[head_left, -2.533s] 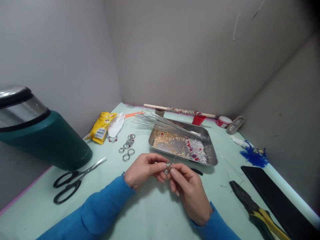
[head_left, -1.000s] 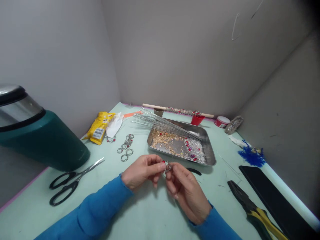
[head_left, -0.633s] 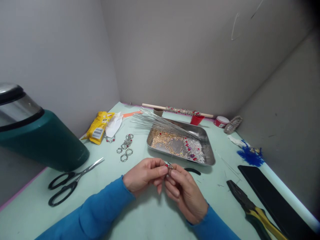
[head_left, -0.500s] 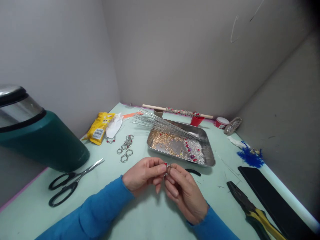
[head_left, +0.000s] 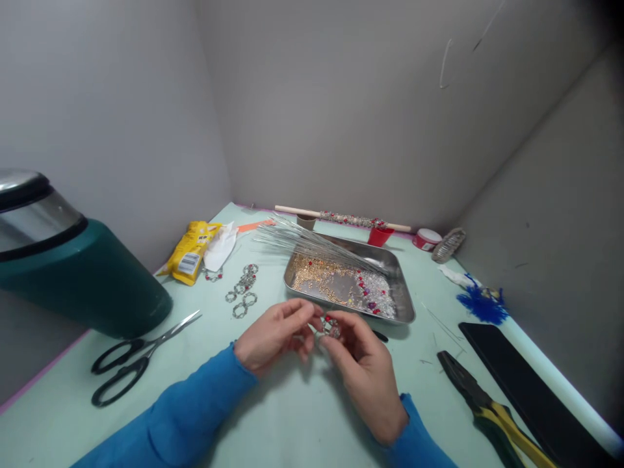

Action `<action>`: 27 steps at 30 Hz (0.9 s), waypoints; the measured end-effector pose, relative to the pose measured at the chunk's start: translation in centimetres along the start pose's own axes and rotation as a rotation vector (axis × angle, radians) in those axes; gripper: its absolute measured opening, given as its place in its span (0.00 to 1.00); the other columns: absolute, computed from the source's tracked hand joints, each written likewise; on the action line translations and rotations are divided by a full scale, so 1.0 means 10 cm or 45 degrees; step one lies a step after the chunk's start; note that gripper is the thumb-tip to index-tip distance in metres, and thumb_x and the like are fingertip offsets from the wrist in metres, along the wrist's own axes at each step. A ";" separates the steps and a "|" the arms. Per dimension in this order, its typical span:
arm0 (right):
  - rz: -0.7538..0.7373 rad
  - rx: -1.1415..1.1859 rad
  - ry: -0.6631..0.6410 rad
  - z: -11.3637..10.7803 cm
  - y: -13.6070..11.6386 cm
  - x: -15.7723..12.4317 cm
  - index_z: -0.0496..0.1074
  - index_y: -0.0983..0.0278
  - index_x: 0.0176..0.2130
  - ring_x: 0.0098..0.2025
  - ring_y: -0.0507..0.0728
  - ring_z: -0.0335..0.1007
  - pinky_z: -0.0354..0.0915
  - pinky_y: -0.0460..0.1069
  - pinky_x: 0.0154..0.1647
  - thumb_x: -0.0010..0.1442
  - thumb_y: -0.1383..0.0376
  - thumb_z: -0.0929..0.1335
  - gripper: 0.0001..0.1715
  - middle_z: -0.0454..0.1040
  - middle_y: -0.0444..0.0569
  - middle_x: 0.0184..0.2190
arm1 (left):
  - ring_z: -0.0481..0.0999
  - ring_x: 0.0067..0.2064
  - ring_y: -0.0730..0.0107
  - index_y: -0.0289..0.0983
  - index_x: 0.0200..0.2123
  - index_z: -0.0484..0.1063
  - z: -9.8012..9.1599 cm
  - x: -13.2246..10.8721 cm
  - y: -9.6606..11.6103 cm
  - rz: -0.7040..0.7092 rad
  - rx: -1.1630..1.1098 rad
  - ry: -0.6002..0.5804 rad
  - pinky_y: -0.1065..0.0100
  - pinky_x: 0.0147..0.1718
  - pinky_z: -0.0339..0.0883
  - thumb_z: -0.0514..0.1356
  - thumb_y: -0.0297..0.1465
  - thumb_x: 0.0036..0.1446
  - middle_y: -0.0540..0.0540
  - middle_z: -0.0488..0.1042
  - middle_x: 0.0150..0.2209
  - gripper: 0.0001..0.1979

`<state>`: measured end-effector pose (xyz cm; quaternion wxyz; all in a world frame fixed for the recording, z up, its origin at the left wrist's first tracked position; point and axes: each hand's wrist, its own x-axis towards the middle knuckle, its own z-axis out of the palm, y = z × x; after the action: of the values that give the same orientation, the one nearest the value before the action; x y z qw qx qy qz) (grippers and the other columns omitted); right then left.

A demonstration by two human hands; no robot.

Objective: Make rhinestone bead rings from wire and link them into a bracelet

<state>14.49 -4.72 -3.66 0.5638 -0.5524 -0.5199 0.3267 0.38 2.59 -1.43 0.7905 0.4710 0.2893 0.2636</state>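
Observation:
Between the thumb and fingers of my right hand (head_left: pixel 368 370) is a small beaded wire ring (head_left: pixel 332 327), with a red bead at its top. My left hand (head_left: pixel 280 335) is beside the ring's left edge, fingers curled and thumb against the forefinger; what is pinched there is too small to make out. Both hands are above the pale green table, just in front of a metal tray (head_left: pixel 409 305). Gold beads (head_left: pixel 314 273) lie in the tray's left part, clear and red beads (head_left: pixel 377 292) in its right. A bundle of thin wires (head_left: pixel 316 244) rests across the tray.
Left are black-handled scissors (head_left: pixel 141 357), a green bottle (head_left: pixel 97 279), a yellow packet (head_left: pixel 192 250) and several linked beaded rings (head_left: pixel 244 286). Pliers (head_left: pixel 482 400) and a black bar (head_left: pixel 521 383) lie right. Behind the tray stretches a bead-wrapped stick (head_left: pixel 351 220).
My right hand has turned, and the beaded ring shows more openly between its fingers. My left fingers have shifted slightly left from the ring. The view has moved a little.

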 end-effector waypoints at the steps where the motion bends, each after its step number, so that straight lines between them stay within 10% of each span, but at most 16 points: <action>1: 0.052 0.056 0.017 0.00 0.01 0.01 0.69 0.57 0.43 0.27 0.51 0.60 0.60 0.47 0.28 0.56 0.63 0.68 0.13 0.67 0.43 0.29 | 0.70 0.28 0.74 0.34 0.38 0.69 0.02 -0.01 0.02 0.049 -0.052 0.018 0.72 0.24 0.65 0.56 0.40 0.56 0.45 0.71 0.33 0.15; 12: 0.337 0.363 0.074 0.01 -0.02 0.03 0.66 0.61 0.37 0.21 0.47 0.58 0.55 0.43 0.18 0.53 0.58 0.70 0.13 0.66 0.41 0.27 | 0.65 0.52 0.51 0.42 0.55 0.63 0.03 -0.06 0.03 0.221 -0.134 -0.232 0.61 0.37 0.69 0.52 0.39 0.60 0.38 0.55 0.60 0.20; 27: 0.291 0.363 -0.135 0.05 -0.06 0.02 0.68 0.59 0.42 0.26 0.49 0.61 0.61 0.45 0.25 0.56 0.64 0.67 0.12 0.70 0.43 0.32 | 0.55 0.59 0.48 0.40 0.56 0.60 0.01 -0.06 0.09 0.099 -0.540 -0.427 0.56 0.38 0.69 0.45 0.51 0.57 0.38 0.53 0.61 0.30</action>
<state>13.98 -4.50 -3.07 0.5674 -0.5044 -0.4312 0.4876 -0.07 2.46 -0.48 0.8976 0.3429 0.0743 0.2669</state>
